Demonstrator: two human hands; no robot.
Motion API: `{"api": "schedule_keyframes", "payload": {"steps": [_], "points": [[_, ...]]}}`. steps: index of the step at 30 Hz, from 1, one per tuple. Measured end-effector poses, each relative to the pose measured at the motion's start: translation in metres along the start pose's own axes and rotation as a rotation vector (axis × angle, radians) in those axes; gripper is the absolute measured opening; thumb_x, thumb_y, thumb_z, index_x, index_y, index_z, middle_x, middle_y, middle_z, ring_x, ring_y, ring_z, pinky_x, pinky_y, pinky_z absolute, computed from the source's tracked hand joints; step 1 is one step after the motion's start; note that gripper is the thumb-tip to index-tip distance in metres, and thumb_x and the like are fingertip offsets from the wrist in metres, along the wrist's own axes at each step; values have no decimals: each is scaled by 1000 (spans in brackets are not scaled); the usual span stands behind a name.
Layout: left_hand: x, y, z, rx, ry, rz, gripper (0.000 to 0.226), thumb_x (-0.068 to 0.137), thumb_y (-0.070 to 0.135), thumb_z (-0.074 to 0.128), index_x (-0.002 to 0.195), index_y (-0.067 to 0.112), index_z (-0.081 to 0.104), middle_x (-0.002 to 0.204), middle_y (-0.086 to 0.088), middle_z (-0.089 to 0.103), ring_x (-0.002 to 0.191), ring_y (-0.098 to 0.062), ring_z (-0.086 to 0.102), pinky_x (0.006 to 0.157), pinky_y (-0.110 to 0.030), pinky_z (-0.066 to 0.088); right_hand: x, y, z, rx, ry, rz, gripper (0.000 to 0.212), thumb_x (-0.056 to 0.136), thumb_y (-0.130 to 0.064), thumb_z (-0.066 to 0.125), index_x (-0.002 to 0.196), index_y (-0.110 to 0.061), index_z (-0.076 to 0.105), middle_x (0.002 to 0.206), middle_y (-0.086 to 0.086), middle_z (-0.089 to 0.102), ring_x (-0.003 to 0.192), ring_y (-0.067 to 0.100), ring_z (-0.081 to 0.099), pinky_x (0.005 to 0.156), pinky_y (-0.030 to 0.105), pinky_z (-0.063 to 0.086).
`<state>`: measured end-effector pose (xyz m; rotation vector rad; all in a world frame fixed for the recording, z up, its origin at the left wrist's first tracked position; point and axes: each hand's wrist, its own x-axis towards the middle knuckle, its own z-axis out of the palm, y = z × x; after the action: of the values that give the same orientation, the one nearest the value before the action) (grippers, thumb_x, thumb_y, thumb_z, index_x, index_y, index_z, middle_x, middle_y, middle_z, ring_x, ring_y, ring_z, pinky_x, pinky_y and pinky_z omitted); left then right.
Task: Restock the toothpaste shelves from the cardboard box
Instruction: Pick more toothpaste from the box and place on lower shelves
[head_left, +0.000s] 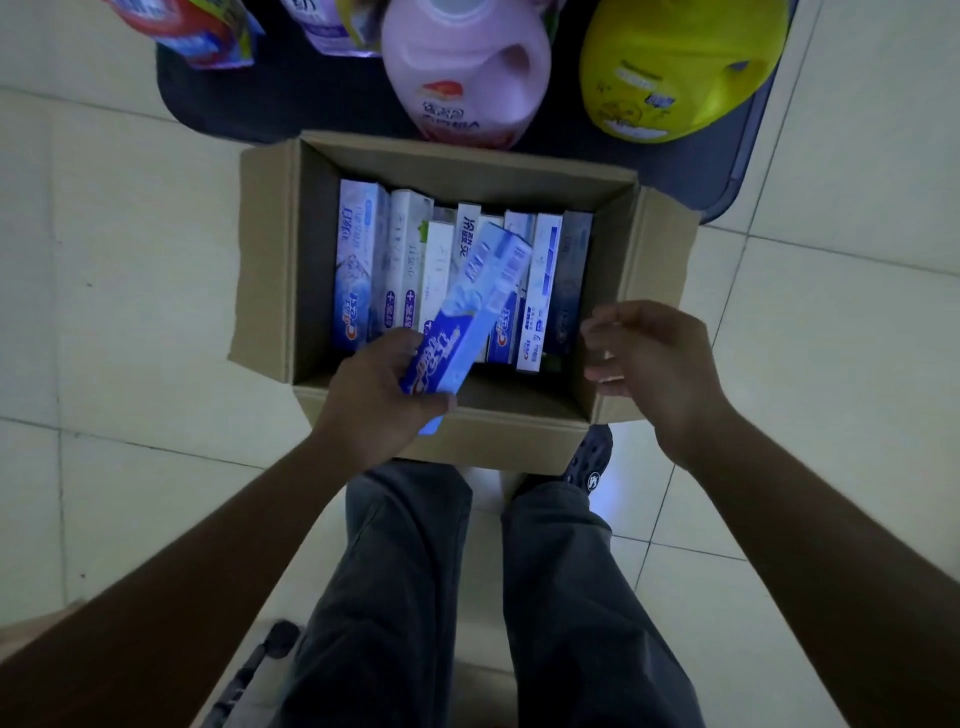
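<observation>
Head camera looks straight down at you, and your left hand (374, 400) has the blue Crest carton (467, 317) by its near end, fingers (400, 343) wrapped over the top and thumb under it, so it's a proper pinch. That carton is tilted, its far end angled up over the row of toothpaste cartons (358, 260) standing on edge inside the cardboard box (493, 441). The box sits open on the tiled floor (130, 260), flaps folded out to both sides, right in front of your legs. Your right hand (654, 364) hangs over the box's right near corner with nothing in it, its fingers (602, 374) loosely curled and a bit apart, not touching the cardboard as far as you can tell. Behind the box there's a dark platform (291, 93) with a pink detergent jug (462, 78) and a yellow jug (675, 67) on it, plus some colourful bags at the top left, too blurry to read. One dark shoe (592, 462) pokes out just beside the box's near wall.
</observation>
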<state>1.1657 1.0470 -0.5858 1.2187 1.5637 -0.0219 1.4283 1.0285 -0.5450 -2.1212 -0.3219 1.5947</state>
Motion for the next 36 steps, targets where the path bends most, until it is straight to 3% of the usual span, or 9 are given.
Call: {"api": "schedule_keyframes", "payload": {"steps": [3, 6, 10, 13, 17, 23, 26, 29, 36], "points": [[-25, 8, -11, 127, -75, 100, 56, 60, 48, 79, 112, 38, 61, 99, 16, 74, 91, -8, 72, 85, -43, 59, -9, -16, 2, 86, -187, 7, 41, 90, -38, 75, 127, -29, 60, 98, -9, 75, 72, 28, 73, 62, 37, 60], [-34, 13, -1, 207, -104, 219, 56, 62, 55, 73, 115, 43, 57, 101, 22, 71, 88, 2, 68, 79, -37, 59, -16, -21, 8, 68, -314, 15, 36, 91, -31, 75, 120, -15, 63, 96, 12, 77, 72, 33, 73, 62, 37, 62], [-21, 15, 18, 153, -175, 221, 55, 64, 51, 81, 113, 37, 60, 101, 20, 73, 87, 4, 68, 80, -36, 58, -16, -7, -1, 99, -217, -19, 24, 90, -11, 73, 110, 0, 65, 91, 20, 77, 73, 35, 75, 64, 34, 63], [-1, 16, 27, -54, -240, 73, 58, 57, 56, 85, 107, 34, 68, 103, 15, 75, 95, -1, 72, 86, -33, 58, -16, 9, -15, 215, -100, -50, 19, 90, -7, 72, 107, -1, 65, 92, 18, 77, 78, 38, 75, 65, 35, 63], [43, 16, 44, -336, -34, -106, 22, 68, 41, 70, 81, 24, 74, 88, 5, 75, 88, -12, 70, 80, -32, 52, -20, 31, -33, 283, 71, -131, 14, 91, -7, 72, 104, -6, 66, 94, 16, 77, 83, 36, 76, 66, 34, 62], [104, 5, 100, 169, -45, -155, 35, 97, 33, 68, 122, 11, 58, 126, -14, 66, 113, -31, 64, 80, -32, 45, -22, 55, -48, 354, 202, -167, 15, 91, -12, 73, 105, -9, 67, 93, 16, 76, 81, 37, 76, 65, 31, 61], [117, 6, 123, 278, -28, -145, 47, 92, 40, 73, 116, 8, 48, 120, -17, 64, 103, -31, 63, 72, -35, 43, -22, 62, -52, 366, 225, -176, 24, 91, -14, 73, 112, -5, 65, 95, 16, 76, 82, 37, 76, 67, 32, 61], [124, 4, 134, 260, 54, -187, 54, 90, 42, 75, 120, 7, 48, 123, -18, 64, 111, -35, 64, 74, -34, 44, -23, 65, -55, 393, 248, -175, 26, 90, -14, 73, 112, -5, 65, 95, 17, 76, 83, 39, 76, 68, 34, 61], [121, 2, 144, 388, 49, -192, 42, 92, 21, 72, 124, 4, 51, 129, -20, 60, 117, -37, 62, 78, -35, 45, -27, 65, -61, 395, 269, -186, 27, 91, -16, 73, 113, -4, 64, 98, 19, 75, 85, 39, 75, 70, 35, 62]]}}
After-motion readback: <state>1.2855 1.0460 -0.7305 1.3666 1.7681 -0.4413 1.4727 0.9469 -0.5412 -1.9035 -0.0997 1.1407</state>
